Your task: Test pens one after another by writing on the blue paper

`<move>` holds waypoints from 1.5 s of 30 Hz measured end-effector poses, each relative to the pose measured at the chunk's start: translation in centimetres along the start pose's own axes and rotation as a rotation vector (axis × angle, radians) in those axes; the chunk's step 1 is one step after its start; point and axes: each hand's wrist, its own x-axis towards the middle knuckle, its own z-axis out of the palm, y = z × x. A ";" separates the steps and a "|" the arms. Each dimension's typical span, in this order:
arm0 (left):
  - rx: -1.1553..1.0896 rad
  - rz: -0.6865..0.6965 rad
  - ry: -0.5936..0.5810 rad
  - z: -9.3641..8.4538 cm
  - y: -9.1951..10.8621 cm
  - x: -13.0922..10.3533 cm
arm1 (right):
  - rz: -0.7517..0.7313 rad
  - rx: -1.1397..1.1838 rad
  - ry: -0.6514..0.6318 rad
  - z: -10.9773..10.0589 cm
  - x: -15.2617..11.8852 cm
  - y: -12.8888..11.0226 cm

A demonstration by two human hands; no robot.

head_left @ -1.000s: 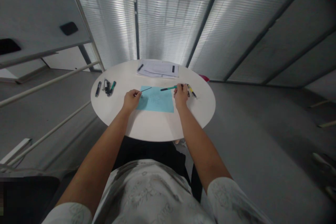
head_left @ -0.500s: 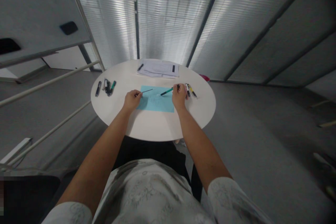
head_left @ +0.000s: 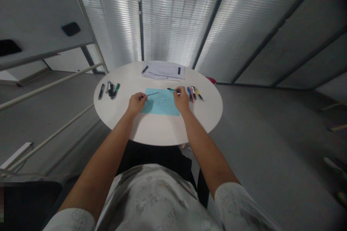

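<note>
My left hand [head_left: 136, 104] is closed around one end of a thin dark rod [head_left: 153, 94] that looks like a pen refill. Its free end points right, over the blue sheet of paper [head_left: 159, 109]. Above the sheet's right edge, my right hand [head_left: 182, 100] pinches a green and black pen [head_left: 171, 89], which points left. Part of the pen is covered by my fingers. Faint marks show on the paper, too small to read. Just right of my right hand lie several pens [head_left: 193, 93] in blue, red, white and yellow.
The round white table [head_left: 154, 130] carries a group of dark and green pens [head_left: 111, 89] at its left side. White papers [head_left: 164, 71] lie at the back, with a dark pen [head_left: 145, 69] on them. A metal-framed board [head_left: 40, 11] stands to the left.
My right hand has turned and shifted slightly left, and the green pen has swung up from the paper toward its top edge. More pens on the right now show. My left hand has barely moved.
</note>
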 end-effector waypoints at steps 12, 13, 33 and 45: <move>0.011 0.062 -0.031 0.4 -0.4 0.2 | -0.113 -0.489 -0.212 0.3 -0.8 0.2; 0.021 0.066 -0.035 0.4 -0.4 0.2 | -0.136 -0.465 -0.206 0.3 -0.8 0.1; 0.026 0.088 -0.061 0.2 -0.2 0.2 | -0.247 -0.359 -0.336 0.6 -1.1 -0.5; 0.310 0.138 -0.086 0.0 1.2 -0.5 | -0.152 -0.517 -0.270 0.1 -1.0 -1.1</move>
